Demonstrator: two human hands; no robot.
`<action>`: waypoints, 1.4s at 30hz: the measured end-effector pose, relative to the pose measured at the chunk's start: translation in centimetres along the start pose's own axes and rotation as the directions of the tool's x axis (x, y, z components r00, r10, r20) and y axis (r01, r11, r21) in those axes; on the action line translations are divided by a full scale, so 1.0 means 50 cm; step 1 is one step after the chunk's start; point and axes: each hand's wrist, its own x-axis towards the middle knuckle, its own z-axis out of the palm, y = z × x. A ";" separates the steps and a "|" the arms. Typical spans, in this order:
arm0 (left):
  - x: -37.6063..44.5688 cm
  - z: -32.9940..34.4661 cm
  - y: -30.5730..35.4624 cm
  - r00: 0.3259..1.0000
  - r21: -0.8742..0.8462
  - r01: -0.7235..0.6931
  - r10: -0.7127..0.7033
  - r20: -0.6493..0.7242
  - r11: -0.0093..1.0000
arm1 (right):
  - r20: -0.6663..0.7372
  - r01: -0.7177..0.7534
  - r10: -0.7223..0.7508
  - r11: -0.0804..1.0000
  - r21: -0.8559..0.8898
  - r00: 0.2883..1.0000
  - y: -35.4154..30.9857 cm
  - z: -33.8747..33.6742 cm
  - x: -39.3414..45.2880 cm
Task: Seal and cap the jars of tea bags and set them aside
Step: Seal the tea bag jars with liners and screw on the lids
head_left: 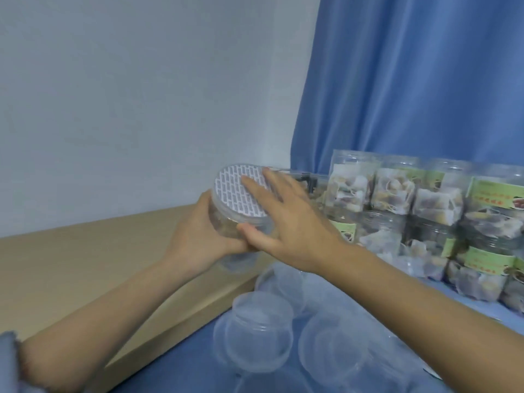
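Clear plastic forms the jar [226, 222] held up in the air at the middle of the view, tilted so its mouth faces up and toward the camera. Across that mouth lies a white seal [241, 191] printed with a brick-like pattern of grey marks. Tea bags show dimly through the jar's wall. The left hand [198, 236] has its grip wrapped round the jar's body from below and the left. The right hand [286, 222] lies over the mouth with fingers straight and spread, fingertips [249, 182] resting on the seal and the thumb against the rim, its grip released rather than clenched. Just below the hands, a heap of clear plastic caps [263, 330] lies on a blue cloth [175, 370]. To the right, stacked rows of filled jars [425, 214] with green labels stand against a blue curtain [411, 80]. A pale wooden desk [71, 273] runs along the left under a white wall [127, 95]
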 end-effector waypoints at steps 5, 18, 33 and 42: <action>0.012 -0.051 -0.097 0.978 0.124 0.202 -0.194 -0.073 0.971 | -0.045 0.152 -0.162 0.973 -0.172 0.986 -0.063 0.094 0.061; 0.116 0.066 -0.171 0.904 -0.047 0.379 -0.359 0.232 0.924 | -0.023 0.016 -0.020 0.985 -0.171 1.000 0.103 0.217 0.160; 0.197 0.193 -0.106 0.838 -0.046 0.498 -0.468 0.280 0.866 | 0.345 -0.061 0.148 0.966 -0.252 0.927 0.255 0.194 0.167; 0.121 0.223 0.063 0.902 -0.059 0.367 -0.339 0.267 0.928 | 0.258 0.029 0.063 0.940 -0.340 0.964 0.186 0.030 0.070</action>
